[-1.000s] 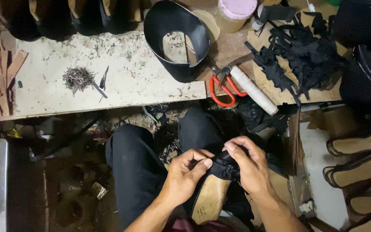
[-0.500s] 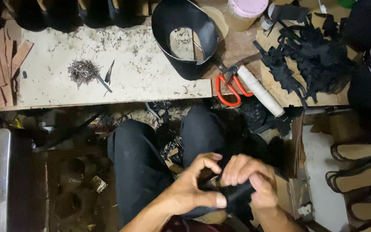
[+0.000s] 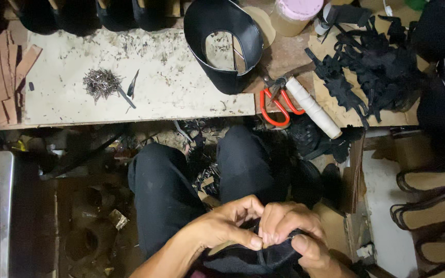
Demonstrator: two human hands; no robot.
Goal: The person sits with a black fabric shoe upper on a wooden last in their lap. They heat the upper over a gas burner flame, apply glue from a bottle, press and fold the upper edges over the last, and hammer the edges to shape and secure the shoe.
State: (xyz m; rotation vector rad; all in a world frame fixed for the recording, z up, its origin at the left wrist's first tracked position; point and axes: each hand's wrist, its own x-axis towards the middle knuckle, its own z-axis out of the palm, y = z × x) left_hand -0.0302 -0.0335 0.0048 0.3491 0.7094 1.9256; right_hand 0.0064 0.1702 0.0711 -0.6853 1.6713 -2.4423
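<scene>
Low in the head view, both hands meet over my lap on a black shoe upper [image 3: 253, 260] stretched on a pale form that is mostly hidden. My left hand [image 3: 227, 226] pinches the black material between thumb and fingers. My right hand [image 3: 294, 231] grips the same piece beside it, fingers curled over its edge. My knees in dark trousers [image 3: 181, 180] sit just beyond the hands.
A worn white bench top [image 3: 166, 82] holds a pile of small nails [image 3: 99, 82], a dark tool [image 3: 130, 87], a black curved leather piece [image 3: 222, 41], red-handled scissors [image 3: 276, 105], a white roll [image 3: 312, 108] and black scraps [image 3: 372, 67]. Sole shapes [image 3: 433, 206] lie at right.
Both hands have drawn closer to me and lower in view, closing together over the black upper; the pale form that showed a second ago is now nearly covered.
</scene>
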